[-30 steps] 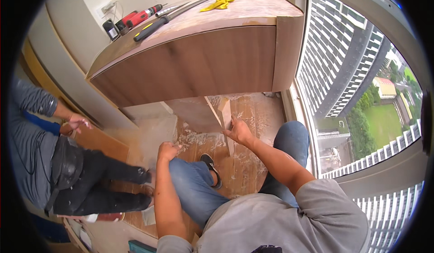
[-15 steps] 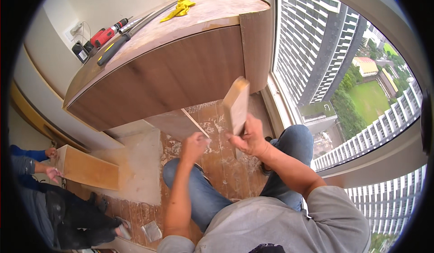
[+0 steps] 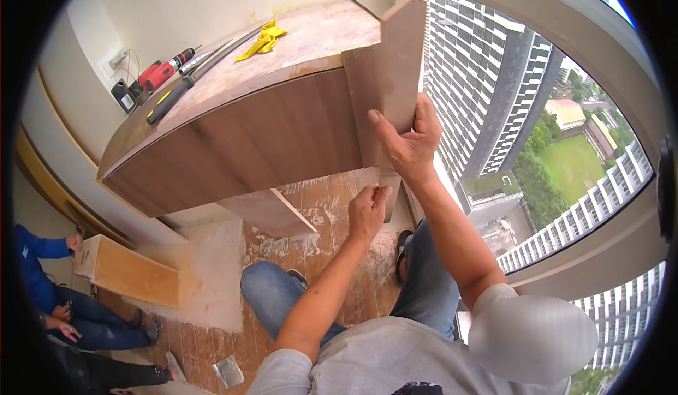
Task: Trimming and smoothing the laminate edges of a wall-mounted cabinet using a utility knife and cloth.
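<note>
A pale, narrow wooden board stands nearly upright against the right end of the wood-grain cabinet, beside the window. My right hand grips it, the thumb across its face and the fingers round its window-side edge. Lower down, my left hand has its fingers curled together close to the board's lower part. What those fingers hold, if anything, I cannot make out.
On the cabinet top lie a yellow cloth or glove, a long tool with a black and yellow handle and a red drill. Another panel sits under the cabinet. People are at the left, by a wooden box.
The board has gone from tilted in front of the cabinet to upright at its right end, raised by my right hand. My left hand has moved right. People at the left have shifted.
</note>
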Demonstrator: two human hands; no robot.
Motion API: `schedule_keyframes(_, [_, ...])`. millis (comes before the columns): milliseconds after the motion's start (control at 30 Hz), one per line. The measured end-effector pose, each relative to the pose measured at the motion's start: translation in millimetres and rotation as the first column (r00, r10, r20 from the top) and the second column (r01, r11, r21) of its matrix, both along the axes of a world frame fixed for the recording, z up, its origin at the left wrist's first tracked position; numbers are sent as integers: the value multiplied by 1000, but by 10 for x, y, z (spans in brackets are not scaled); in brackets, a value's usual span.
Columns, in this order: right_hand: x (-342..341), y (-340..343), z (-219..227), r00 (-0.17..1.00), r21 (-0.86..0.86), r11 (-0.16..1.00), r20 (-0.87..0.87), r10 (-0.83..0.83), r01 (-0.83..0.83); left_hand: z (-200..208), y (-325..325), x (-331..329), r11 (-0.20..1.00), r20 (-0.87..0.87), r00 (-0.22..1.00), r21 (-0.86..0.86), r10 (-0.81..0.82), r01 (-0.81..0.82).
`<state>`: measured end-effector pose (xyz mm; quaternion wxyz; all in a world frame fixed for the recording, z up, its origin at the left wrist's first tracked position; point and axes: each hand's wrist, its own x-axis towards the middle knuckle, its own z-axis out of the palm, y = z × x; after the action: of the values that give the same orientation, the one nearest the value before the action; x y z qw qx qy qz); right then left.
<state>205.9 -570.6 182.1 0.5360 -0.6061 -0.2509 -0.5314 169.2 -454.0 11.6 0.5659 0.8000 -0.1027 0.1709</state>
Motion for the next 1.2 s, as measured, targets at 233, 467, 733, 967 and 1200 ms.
schedule_keyframes(233, [290,129,222,954,-114,952,141,-266,283,298,-13,196,994,70,992,24,104,-106])
schedule_keyframes(467, [393,131,-14,979,-206,959,101,-177,194,304,-18,273,991,218,966,-24,137,-135])
schedule_keyframes(733, [418,192,-60,983,-222,960,92,-156,173,245,62,230,990,165,976,-30,142,-139])
schedule_keyframes(967, [458,206,-92,971,-224,950,148,-186,216,252,88,205,989,145,979,16,143,-147])
schedule_keyframes(1200, [414,228,-99,973,-239,949,156,-170,204,52,64,289,984,228,963,-129,146,-119])
